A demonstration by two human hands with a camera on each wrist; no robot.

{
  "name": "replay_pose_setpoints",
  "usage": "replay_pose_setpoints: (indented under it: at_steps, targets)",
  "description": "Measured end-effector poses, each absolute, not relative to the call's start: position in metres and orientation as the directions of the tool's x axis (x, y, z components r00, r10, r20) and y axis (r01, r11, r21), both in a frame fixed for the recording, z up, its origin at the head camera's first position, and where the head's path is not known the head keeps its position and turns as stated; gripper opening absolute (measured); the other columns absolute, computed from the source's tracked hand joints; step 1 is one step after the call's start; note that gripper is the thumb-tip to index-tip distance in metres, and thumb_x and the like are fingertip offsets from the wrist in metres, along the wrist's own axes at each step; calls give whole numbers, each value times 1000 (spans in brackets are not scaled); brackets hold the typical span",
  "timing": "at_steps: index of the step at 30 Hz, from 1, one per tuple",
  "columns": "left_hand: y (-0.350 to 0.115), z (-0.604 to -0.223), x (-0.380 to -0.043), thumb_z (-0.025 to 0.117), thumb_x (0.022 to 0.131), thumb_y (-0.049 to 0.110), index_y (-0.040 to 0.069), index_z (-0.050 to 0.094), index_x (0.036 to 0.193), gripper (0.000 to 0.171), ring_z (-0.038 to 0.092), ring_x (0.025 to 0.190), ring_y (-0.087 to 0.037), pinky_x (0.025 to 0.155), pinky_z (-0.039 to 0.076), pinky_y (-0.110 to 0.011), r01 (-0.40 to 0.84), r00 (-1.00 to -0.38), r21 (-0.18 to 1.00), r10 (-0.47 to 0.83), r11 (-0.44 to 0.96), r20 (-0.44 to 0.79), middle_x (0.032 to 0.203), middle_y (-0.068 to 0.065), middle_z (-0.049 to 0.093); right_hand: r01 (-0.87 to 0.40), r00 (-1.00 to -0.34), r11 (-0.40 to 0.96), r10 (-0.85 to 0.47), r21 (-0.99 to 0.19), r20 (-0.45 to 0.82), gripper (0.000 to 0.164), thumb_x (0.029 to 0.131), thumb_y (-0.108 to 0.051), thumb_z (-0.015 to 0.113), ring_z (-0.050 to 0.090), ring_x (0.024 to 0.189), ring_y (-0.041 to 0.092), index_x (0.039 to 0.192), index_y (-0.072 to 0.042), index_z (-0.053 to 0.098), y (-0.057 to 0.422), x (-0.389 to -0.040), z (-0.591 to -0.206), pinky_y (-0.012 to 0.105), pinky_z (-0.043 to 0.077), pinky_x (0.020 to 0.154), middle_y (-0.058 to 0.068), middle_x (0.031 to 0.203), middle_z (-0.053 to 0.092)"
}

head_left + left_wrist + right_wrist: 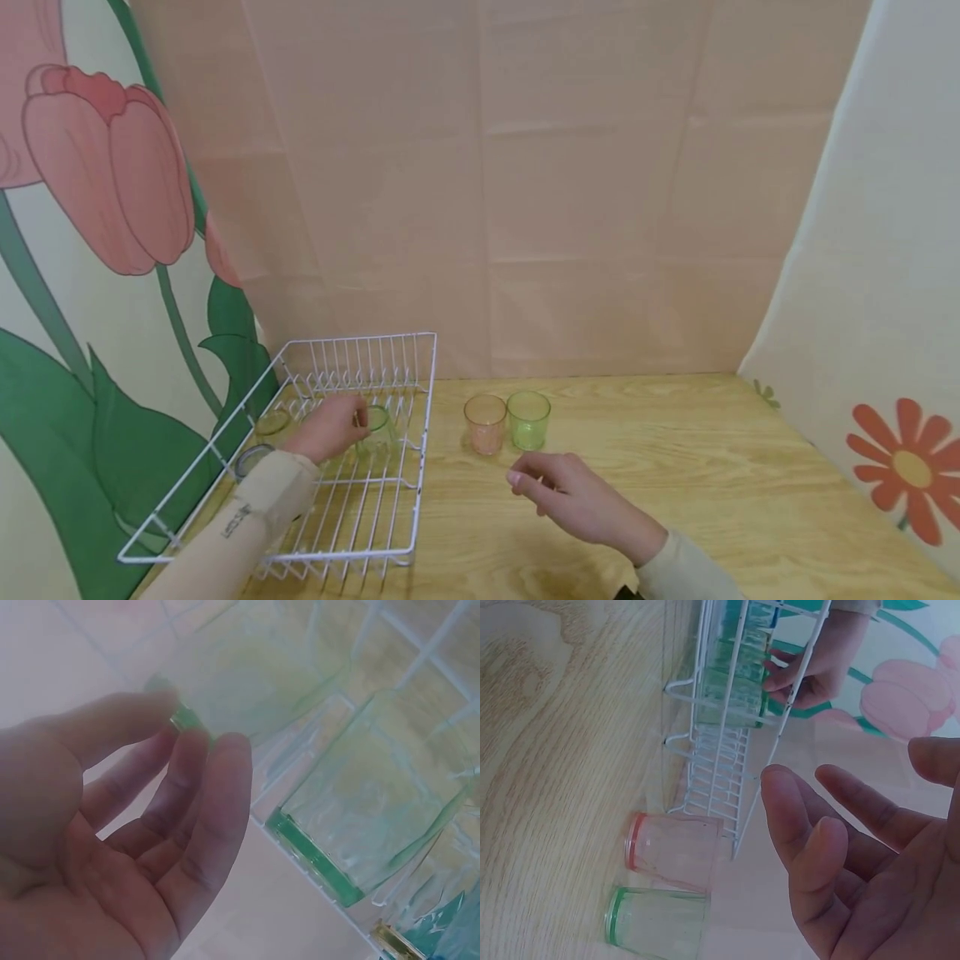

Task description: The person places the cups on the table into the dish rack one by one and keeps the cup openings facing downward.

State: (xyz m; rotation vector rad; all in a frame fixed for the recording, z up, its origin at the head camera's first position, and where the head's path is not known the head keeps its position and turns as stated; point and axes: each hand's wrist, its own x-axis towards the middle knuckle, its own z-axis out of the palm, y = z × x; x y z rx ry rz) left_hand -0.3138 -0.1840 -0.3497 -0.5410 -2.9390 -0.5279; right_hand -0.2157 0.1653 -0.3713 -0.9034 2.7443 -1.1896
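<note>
In the head view my left hand (330, 428) reaches into the white wire dish rack (414, 517). Its thumb and fingers pinch the thick green base of a clear green glass (251, 675), which stands upside down among the wires. Beside it in the left wrist view is a second green-based glass (367, 787). My right hand (581, 500) hovers over the table with loosely bent fingers and holds nothing. Nearest to it are an upright green glass (528, 423) and an upright orange-pink glass (486, 427), side by side.
A yellowish glass (273, 423) and a blue-rimmed one (253, 458) sit in the rack's left part, partly behind my left arm. The wood-grain table (675, 467) runs back to a pink cloth backdrop (585, 208). Flower-printed cloth hangs at both sides.
</note>
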Motion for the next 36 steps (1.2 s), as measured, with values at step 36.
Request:
replay_pose_setpoints:
  at_steps: [36]
  targets:
    - [-134, -304, -218, 65, 86, 22, 15, 63, 88, 8, 52, 60, -6, 55, 44, -27, 439, -897, 433, 409, 787, 165, 74, 7, 60, -187, -980, 739, -91, -648, 179, 18, 90, -27, 60, 54, 55, 12, 87, -11, 67, 181, -277, -399, 29, 43, 48, -3, 69, 62]
